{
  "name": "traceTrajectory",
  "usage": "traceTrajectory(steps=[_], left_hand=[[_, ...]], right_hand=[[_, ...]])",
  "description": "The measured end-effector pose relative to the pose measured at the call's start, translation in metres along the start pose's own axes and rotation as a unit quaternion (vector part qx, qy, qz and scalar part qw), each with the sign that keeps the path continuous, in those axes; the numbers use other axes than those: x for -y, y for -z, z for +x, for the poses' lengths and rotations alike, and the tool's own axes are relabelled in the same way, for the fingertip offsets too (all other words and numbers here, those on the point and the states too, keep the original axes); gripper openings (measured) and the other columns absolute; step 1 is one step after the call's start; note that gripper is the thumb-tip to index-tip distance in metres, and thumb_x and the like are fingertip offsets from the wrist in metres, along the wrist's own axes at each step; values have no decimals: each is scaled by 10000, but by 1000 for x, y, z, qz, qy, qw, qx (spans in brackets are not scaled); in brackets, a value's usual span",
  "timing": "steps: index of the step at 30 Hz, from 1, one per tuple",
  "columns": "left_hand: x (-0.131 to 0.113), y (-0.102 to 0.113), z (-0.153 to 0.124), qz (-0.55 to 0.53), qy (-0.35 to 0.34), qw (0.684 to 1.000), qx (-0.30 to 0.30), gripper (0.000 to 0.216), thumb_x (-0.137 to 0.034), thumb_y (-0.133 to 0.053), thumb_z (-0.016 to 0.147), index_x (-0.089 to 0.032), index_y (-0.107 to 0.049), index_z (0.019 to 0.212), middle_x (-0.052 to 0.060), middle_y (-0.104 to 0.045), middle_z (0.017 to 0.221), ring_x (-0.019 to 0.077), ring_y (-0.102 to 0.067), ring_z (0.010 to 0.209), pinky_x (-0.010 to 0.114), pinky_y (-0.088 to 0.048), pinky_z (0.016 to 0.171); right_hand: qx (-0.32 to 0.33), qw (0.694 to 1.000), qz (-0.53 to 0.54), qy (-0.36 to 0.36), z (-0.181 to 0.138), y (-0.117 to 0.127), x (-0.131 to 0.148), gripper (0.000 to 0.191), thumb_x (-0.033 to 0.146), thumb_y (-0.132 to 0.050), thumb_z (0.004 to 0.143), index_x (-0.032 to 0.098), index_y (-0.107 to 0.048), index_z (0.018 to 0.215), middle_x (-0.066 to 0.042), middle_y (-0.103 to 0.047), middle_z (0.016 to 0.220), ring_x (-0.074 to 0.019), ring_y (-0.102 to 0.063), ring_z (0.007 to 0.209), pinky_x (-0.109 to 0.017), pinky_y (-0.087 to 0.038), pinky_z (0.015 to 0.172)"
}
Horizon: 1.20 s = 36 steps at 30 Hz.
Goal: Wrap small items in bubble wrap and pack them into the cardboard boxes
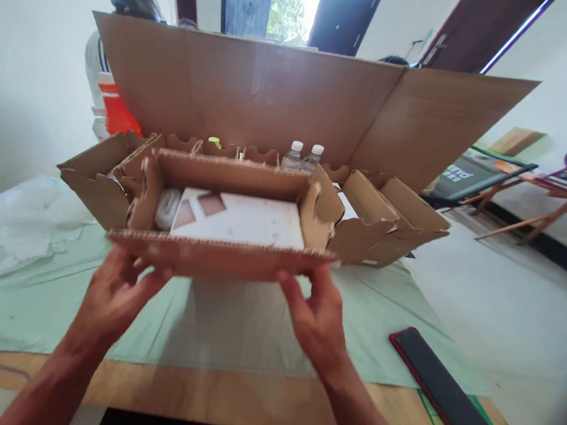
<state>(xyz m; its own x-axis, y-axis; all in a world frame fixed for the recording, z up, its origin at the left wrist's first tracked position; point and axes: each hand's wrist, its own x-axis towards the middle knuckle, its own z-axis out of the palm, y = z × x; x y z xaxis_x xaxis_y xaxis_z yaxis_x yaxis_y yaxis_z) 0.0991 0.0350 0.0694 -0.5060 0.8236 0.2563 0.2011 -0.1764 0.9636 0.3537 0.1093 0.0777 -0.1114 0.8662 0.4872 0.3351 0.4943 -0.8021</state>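
A cardboard box (224,262) with an open top is raised off the table between my two hands. My left hand (117,284) grips its front left lower corner, thumb against the front wall. At the front right corner my right hand (315,311) holds it the same way. Inside lie a white box (247,222) with brown squares printed on it and a clear plastic-looking item (168,209) at the left end. Fingers under the box are partly hidden.
Behind stand other open cardboard bins (377,211), two white-capped bottles (294,155) and a tall cardboard panel (274,92). Clear plastic wrapping (35,217) lies left on the green cloth (154,333). A dark phone-like slab (446,392) rests at right. People are partly visible behind the panel.
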Motion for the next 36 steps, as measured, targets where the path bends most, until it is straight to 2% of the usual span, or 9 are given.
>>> traceTrajectory(steps=[3, 7, 10, 13, 16, 22, 26, 30, 36], left_hand=[[-10, -33, 20, -53, -66, 994, 64, 560, -344, -804, 747, -225, -613, 1260, 57, -713, 1184, 275, -684, 1125, 389, -591, 950], [10, -51, -16, -56, -19, 984, 171, 602, -272, -717, 843, -269, -525, 1413, 93, -640, 1379, 283, -642, 1243, 432, -540, 1056], [24, -23, -52, -19, 44, 994, 102, 603, -326, -718, 882, -266, -513, 1446, 104, -635, 1409, 299, -620, 1291, 462, -485, 1128], [26, 2, -62, -23, 68, 997, 6, 651, -386, -745, 871, -253, -499, 1458, 107, -632, 1413, 308, -625, 1285, 456, -508, 1109], [28, -9, -65, -29, 78, 996, 13, 682, -384, -720, 889, -278, -444, 1503, 101, -583, 1475, 308, -609, 1306, 459, -511, 1109], [43, -72, -119, 17, 33, 982, 188, 842, -217, -585, 922, -370, -154, 1629, 81, -213, 1718, 380, -323, 1531, 575, -437, 1165], [49, -93, -143, 50, -19, 960, 275, 1079, -175, -687, 796, -411, -53, 1637, 23, 7, 1753, 444, -118, 1579, 639, -389, 1184], [55, -103, -143, 52, 9, 958, 284, 1130, -287, -765, 785, -535, -22, 1600, -65, -99, 1742, 414, -209, 1566, 614, -445, 1164], [64, -115, -127, 26, 75, 955, 284, 956, -372, -649, 941, -466, 14, 1622, 31, -354, 1669, 386, -363, 1513, 626, -508, 1105]], right_hand=[[-61, 998, 12, -4, 15, 22, -3, 314, 429, -682, 898, 242, -642, 1146, -40, -716, 1003, -210, -648, 861, -361, -525, 792], [-117, 989, -52, -74, -25, 51, -22, 310, 433, -726, 877, 244, -681, 1119, -56, -733, 1033, -238, -668, 918, -386, -509, 856], [-38, 996, -8, -76, -49, 33, -27, 272, 389, -694, 905, 241, -677, 1133, -85, -736, 1117, -261, -678, 1019, -395, -517, 902], [28, 998, 39, -51, -37, 1, -28, 236, 372, -663, 909, 245, -666, 1108, -67, -725, 1036, -241, -670, 960, -372, -533, 853], [23, 996, 56, -58, -15, -2, -39, 230, 382, -653, 903, 247, -658, 1089, -49, -705, 965, -221, -655, 877, -359, -536, 798], [-77, 991, 57, -94, -7, 48, -89, 448, 393, -677, 889, 239, -613, 1305, -89, -694, 1238, -261, -639, 1139, -434, -485, 1021], [-108, 987, 71, -94, 10, 46, -112, 555, 430, -641, 888, 215, -571, 1395, -105, -627, 1422, -291, -567, 1323, -486, -411, 1145], [-95, 990, 58, -89, 29, 27, -114, 587, 476, -565, 948, 217, -516, 1472, -104, -574, 1499, -275, -531, 1378, -478, -374, 1186], [-41, 999, 22, -28, 34, 20, -108, 605, 595, -480, 982, 216, -553, 1448, -100, -488, 1578, -248, -409, 1482, -458, -277, 1250]])
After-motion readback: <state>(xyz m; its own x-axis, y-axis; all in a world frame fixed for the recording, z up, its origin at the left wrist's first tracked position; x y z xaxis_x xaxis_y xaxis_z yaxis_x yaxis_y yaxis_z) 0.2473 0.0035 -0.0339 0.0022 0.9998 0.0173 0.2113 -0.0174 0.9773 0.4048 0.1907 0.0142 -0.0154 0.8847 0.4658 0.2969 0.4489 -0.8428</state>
